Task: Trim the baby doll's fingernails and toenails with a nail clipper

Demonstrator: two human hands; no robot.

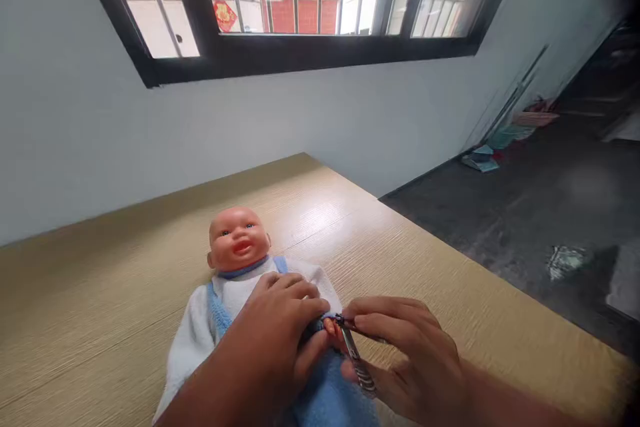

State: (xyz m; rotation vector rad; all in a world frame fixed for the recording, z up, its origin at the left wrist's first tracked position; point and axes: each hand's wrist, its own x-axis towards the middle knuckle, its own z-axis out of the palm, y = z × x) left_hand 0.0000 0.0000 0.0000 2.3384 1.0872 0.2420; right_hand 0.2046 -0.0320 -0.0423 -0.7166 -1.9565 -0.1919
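Note:
A baby doll [235, 240] in a white and blue outfit lies on its back on the wooden table. My left hand [283, 323] rests across its chest, with thumb and fingers closed around the cuff of the doll's sleeve. Small orange-pink doll fingers [331, 327] stick out past my left thumb. In my right hand [410, 347] is a silver nail clipper [354, 350], pinched between thumb and fingers. The clipper's head is right at the doll's fingers; whether it touches them I cannot tell. My left hand covers part of the doll's body.
The light wooden table [125, 267] meets a white wall [300, 113] at the back, and its right edge drops to a dark floor [450, 213]. Above is a barred window [300, 53] with a black frame. A dustpan [481, 159] lies on the floor by the wall.

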